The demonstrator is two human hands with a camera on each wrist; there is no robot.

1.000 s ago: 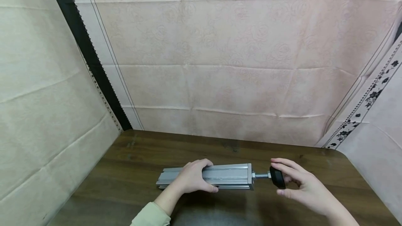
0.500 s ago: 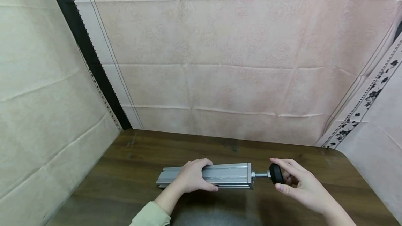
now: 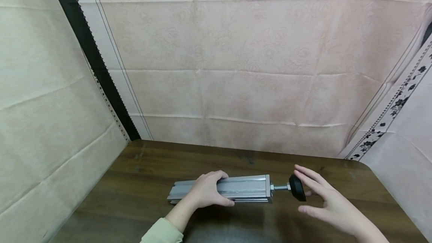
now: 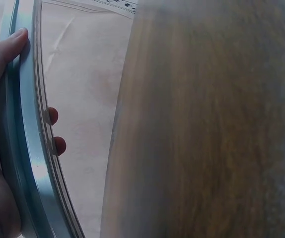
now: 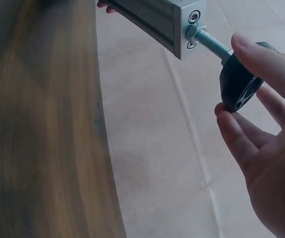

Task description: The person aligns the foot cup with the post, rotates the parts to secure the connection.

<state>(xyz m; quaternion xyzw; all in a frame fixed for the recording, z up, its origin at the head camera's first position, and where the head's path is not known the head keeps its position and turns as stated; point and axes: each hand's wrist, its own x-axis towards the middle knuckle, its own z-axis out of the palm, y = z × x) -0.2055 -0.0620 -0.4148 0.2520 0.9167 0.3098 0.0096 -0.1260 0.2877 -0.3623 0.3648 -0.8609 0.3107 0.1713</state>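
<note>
A silver aluminium profile is held level above the table. My left hand grips it near its middle; in the left wrist view its thumb lies on one face and fingertips show past the far edge. From the right end cap projects a threaded rod with nuts, bearing a black levelling foot. At this foot is my right hand, fingers spread and fairly straight. In the right wrist view a fingertip touches the rim of the foot; in the head view the thumb stands off from it.
The brown wooden table lies beneath the hands. Behind it hangs a creased pale cloth. More cloth encloses the left side, and a patterned border strip runs down the right.
My right hand turned the foot and closed nearer on it half a second ago. Now its fingers and thumb have spread apart. My left hand keeps its grip in the same place.
</note>
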